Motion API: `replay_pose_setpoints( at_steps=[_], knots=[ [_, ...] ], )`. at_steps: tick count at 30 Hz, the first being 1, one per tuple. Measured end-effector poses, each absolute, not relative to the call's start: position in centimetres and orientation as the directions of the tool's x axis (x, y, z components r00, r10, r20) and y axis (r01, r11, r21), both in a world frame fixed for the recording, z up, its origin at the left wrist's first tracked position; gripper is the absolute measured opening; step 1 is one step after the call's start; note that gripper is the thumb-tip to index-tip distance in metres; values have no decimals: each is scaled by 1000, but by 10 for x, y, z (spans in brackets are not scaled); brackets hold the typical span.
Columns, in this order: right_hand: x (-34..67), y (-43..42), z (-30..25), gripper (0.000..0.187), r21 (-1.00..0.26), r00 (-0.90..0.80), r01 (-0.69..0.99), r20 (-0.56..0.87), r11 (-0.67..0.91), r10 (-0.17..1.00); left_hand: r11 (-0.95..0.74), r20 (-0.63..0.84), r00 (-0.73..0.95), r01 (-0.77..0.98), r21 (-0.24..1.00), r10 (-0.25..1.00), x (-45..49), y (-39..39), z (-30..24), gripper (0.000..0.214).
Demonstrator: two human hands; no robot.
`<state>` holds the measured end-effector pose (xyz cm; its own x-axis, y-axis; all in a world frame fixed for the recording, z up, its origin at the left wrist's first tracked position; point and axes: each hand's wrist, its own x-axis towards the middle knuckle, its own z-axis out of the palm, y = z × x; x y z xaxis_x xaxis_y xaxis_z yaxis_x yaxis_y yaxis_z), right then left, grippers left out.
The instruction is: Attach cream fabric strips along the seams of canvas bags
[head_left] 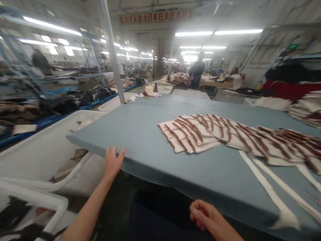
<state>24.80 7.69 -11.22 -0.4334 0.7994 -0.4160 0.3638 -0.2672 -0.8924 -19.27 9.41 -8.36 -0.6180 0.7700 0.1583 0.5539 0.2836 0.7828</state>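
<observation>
My left hand (114,162) is at the near edge of the blue-grey covered table (135,134), with its fingers spread and nothing in them. My right hand (204,214) hangs just in front of the table's edge, its fingers loosely curled in and no object showing in them. Overlapping cream fabric pieces with brown edging (198,134) lie in a long fanned row from the table's middle to the right. Cream fabric strips (269,187) trail from that row toward the near edge, where one hangs down.
White plastic bins (82,115) with some cloth inside stand left of the table. A metal post (114,53) rises by its far left corner. Small items (150,90) sit at the far end. Stacked cream cloth (308,107) is at the right. A person (197,73) stands beyond the table.
</observation>
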Motion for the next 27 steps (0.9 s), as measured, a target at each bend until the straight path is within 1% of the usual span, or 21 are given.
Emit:
replay_pose_setpoints(
  at_steps=[2,4,7,9,13,16,18,22,27],
  knots=[
    [243,89,-83,45,-916,-484,363,-342,-171,806,304,165,-615,583,753,771,-158,114,-96,49],
    [239,110,-61,32,-928,-445,353,-278,-118,851,261,147,-533,613,746,833,-124,133,-103,46],
    [237,152,-49,19,-930,-272,337,-247,-149,930,171,102,-383,613,771,918,-78,161,-108,40],
    [235,181,-54,13,-924,-184,332,-263,-192,947,155,51,-328,572,806,943,-54,182,-107,39],
    [232,222,-77,20,-892,-78,282,-388,-353,918,265,-123,-342,407,874,932,-22,229,-103,40],
    [233,237,-90,31,-881,-18,181,-448,-438,894,358,-252,-351,280,891,902,-7,261,-100,38],
    [236,241,-95,34,-875,-3,101,-477,-474,879,407,-308,-362,240,881,880,0,277,-97,38],
    [249,256,-96,36,-857,7,-61,-512,-511,859,461,-346,-383,265,847,856,3,297,-87,39],
    [287,304,-79,39,-857,120,-250,-489,-450,864,443,-305,-368,386,809,878,1,302,-75,36]
  ],
)
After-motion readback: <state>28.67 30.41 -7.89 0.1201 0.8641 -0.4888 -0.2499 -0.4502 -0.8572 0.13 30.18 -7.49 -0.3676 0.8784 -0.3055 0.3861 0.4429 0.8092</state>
